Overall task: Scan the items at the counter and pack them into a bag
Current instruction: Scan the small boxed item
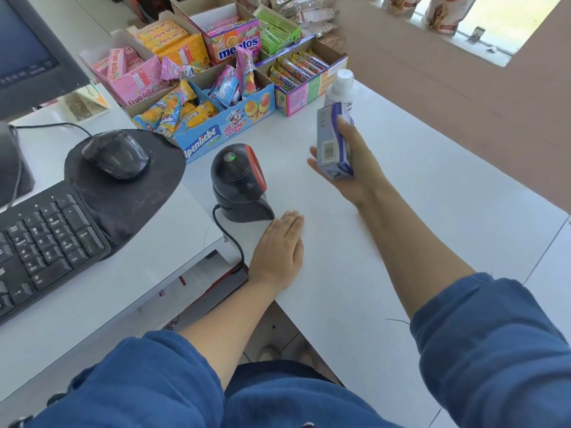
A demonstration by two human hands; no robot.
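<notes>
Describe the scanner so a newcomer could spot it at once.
Start from the black mousepad on the left desk and look just right of it, onto the white counter. The scanner stands there, ahead of the flat left hand. It alone is a black dome with a red window and a green light.

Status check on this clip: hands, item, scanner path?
Right hand grips blue box, barcode toward scanner. Left hand flat on counter. White bottle stands behind. Path clear.

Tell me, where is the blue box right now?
In the head view, the blue box is held up in the right hand, right of the black scanner and just in front of the white bottle.
</notes>
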